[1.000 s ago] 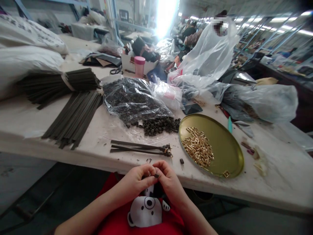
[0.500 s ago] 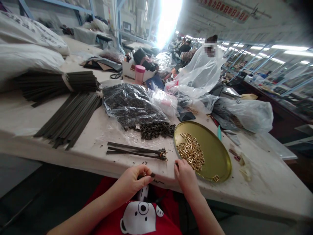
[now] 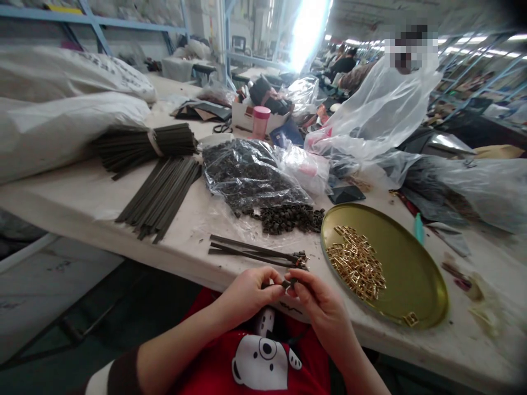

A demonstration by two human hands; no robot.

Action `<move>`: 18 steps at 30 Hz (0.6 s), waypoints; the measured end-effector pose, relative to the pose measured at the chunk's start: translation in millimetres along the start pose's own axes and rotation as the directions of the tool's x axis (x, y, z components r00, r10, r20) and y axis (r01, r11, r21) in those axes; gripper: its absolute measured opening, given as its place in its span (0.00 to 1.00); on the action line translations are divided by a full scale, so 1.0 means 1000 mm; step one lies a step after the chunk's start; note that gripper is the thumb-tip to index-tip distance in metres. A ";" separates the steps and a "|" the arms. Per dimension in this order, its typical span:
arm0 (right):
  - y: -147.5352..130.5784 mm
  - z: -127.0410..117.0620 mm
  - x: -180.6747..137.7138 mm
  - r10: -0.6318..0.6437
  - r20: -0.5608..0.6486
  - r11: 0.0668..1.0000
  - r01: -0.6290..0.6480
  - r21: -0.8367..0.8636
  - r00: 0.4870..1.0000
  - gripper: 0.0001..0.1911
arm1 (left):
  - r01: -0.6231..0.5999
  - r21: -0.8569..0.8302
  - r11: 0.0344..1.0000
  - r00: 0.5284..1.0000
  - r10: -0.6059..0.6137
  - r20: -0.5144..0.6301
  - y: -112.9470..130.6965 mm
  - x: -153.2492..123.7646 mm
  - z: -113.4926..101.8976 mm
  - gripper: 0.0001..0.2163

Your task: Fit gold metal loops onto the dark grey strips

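My left hand (image 3: 257, 288) is closed in a pinch on a dark strap (image 3: 285, 284), whose end pokes out past the fingertips. Almost touching it, my right hand (image 3: 321, 299) pinches a small dark loop (image 3: 293, 281), partly hidden by the fingers. Just beyond the hands lie a few finished-looking dark straps (image 3: 247, 253) with gold buckles at their right ends. To the right, a round gold-coloured tray (image 3: 411, 274) holds a heap of gold buckles (image 3: 356, 263). Loose dark loops (image 3: 288, 218) spill from a clear plastic bag (image 3: 251, 173) behind the straps.
A loose stack of dark strips (image 3: 160, 197) and a tied bundle (image 3: 173, 140) lie at left, beside white sacks (image 3: 78, 126). A pink-lidded jar (image 3: 261, 122), plastic bags (image 3: 370, 120) and a teal tool (image 3: 419, 227) are farther back. Another person sits beyond the table.
My right hand has come from the tray's edge to my left hand, bringing the small loop to the strap end. The camera view has turned a little left.
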State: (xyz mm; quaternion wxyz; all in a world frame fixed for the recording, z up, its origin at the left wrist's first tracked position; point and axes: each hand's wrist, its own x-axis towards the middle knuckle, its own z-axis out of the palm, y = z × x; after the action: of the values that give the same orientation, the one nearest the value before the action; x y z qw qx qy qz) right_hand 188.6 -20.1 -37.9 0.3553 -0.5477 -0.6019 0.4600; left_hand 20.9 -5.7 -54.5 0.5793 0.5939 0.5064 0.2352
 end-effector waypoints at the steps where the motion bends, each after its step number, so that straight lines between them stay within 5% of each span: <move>1: 0.001 0.000 0.000 -0.029 0.015 0.998 0.029 -0.051 0.999 0.11 | 0.003 0.003 1.000 1.000 -0.003 0.007 -0.001 0.000 0.000 0.08; 6: 0.009 0.002 0.004 -0.050 0.056 0.984 0.059 -0.166 0.997 0.11 | 0.003 0.093 0.996 1.000 -0.003 0.007 0.000 0.002 0.000 0.07; 11: 0.013 0.005 0.009 -0.039 0.051 0.999 0.041 -0.036 0.998 0.10 | -0.007 0.205 0.979 1.000 0.013 -0.024 0.002 0.003 0.000 0.06; 18: 0.015 0.011 0.006 0.090 0.015 0.992 -0.091 0.090 0.996 0.09 | -0.014 0.059 0.998 0.997 0.019 -0.072 0.000 0.003 0.004 0.06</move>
State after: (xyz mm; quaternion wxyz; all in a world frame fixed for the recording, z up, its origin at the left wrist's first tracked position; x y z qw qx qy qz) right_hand 182.5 -16.8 -56.4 0.3553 -0.5554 -0.5568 0.5053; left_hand 25.7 -4.7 -56.2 0.5410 0.6059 0.5288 0.2463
